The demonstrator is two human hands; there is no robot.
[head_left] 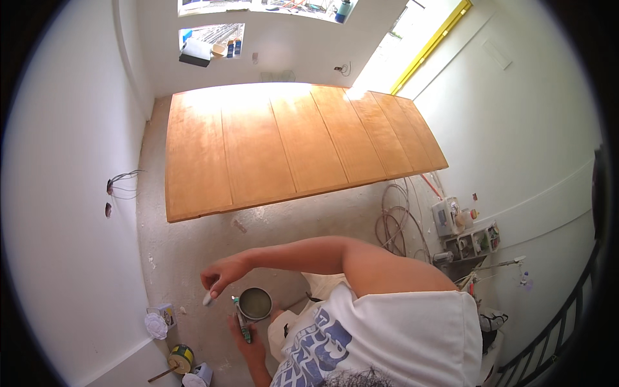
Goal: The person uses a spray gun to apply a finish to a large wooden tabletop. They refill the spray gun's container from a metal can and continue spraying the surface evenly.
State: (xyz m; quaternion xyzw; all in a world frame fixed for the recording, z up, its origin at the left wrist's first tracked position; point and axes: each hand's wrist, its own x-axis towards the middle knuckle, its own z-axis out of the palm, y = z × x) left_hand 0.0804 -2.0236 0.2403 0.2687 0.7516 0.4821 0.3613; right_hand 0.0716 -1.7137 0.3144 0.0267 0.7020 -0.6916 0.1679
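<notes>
Grey can (255, 303) sits on the floor (187, 245) between both hands, within easy reach. Left hand (248, 342) is closed round a green tool (243, 324), its tip at the can's rim. Right hand (217, 277) pinches a white bit (207, 299) beside the can, fingertips down. Wooden door (290, 145) lies beyond.

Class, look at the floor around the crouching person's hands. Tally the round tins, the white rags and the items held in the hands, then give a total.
Round tins: 2 (open tin, small yellow tin)
White rags: 2 (rag by the wall, rag at the lower edge)
Held items: 2 (small white piece in the right hand, green-handled tool in the left hand)
Total: 6
</notes>
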